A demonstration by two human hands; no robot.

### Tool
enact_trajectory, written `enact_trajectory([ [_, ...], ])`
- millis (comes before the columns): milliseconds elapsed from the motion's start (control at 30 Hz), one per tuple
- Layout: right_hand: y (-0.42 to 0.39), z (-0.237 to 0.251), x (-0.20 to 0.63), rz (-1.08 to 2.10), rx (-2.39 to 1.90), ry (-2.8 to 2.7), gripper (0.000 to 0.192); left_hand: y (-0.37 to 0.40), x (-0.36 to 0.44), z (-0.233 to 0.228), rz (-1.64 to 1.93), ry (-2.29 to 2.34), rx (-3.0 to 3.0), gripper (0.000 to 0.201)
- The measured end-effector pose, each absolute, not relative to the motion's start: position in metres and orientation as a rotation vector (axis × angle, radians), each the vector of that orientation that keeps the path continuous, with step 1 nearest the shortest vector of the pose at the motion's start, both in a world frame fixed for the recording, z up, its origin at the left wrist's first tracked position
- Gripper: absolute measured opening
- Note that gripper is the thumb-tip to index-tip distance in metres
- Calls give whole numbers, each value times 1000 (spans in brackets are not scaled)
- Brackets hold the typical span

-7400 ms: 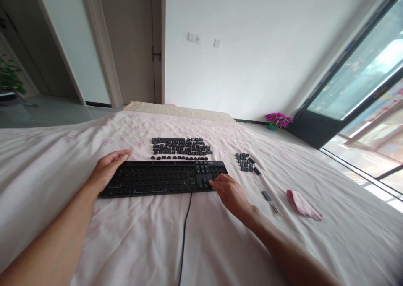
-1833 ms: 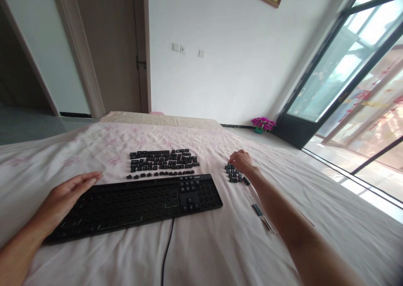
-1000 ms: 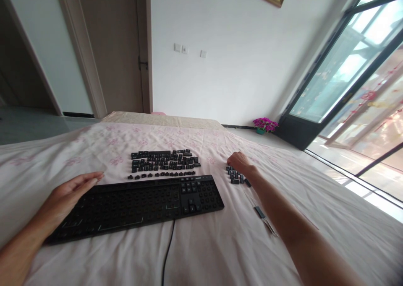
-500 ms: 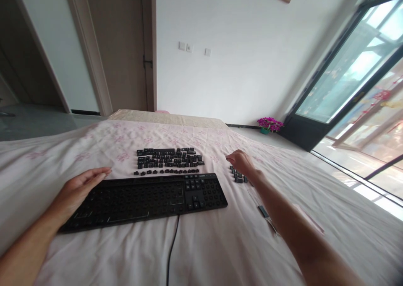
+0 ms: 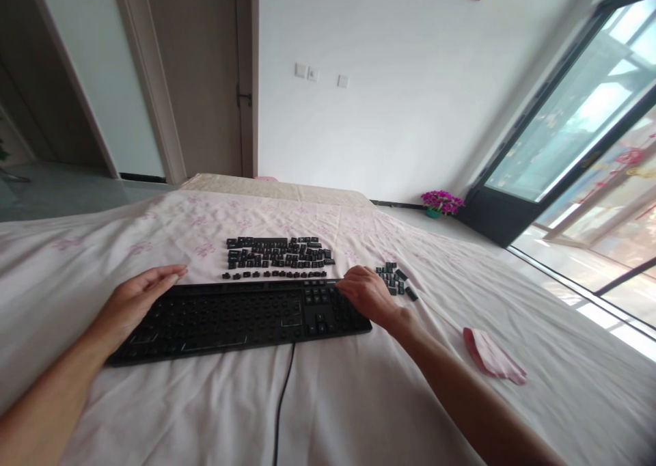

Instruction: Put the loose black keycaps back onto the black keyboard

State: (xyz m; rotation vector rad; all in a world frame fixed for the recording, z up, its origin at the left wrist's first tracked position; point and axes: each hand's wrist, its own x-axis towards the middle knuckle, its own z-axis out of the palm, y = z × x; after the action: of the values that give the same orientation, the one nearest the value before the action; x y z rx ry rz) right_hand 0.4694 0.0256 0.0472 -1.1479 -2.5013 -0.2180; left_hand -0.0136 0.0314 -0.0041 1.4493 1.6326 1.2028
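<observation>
A black keyboard [image 5: 230, 319] lies on the patterned cloth, most of its main area bare of keycaps. My left hand [image 5: 143, 294] is at its upper left corner, fingers stretched out to the right and holding nothing I can see. Over the number pad at the right end, my right hand [image 5: 366, 294] has its fingers pinched together and pointing down. Whatever lies between those fingertips is hidden. Just right of that hand is a small group of loose black keycaps [image 5: 393, 281]. Behind the keyboard, several rows of loose keycaps [image 5: 279, 253] lie spread out.
The keyboard's cable [image 5: 281, 411] runs toward me over the wrinkled bed sheet [image 5: 205, 411]. A folded pink cloth or paper [image 5: 495, 358] lies to the right of my right forearm. Farther off are a pot of purple flowers [image 5: 441, 203], a white wall and a glass door.
My right hand has moved left from the small keycap group onto the number pad, uncovering those keycaps. My left hand has stayed by the keyboard's corner. The view has shifted slightly.
</observation>
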Motion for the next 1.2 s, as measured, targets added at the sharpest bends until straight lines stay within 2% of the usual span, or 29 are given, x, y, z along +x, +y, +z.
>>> enact_trajectory([
  [167, 25, 44, 467, -203, -1107, -2502, 23, 31, -13, -3, 1217, 1538, 1320, 60],
  [633, 24, 40, 472, -107, -1147, -2441, 27, 30, -13, -2, 1212, 1523, 1295, 56],
  [1200, 21, 36, 467, 3, -1198, -2293, 16, 30, -11, -2, 1249, 1500, 1282, 58],
])
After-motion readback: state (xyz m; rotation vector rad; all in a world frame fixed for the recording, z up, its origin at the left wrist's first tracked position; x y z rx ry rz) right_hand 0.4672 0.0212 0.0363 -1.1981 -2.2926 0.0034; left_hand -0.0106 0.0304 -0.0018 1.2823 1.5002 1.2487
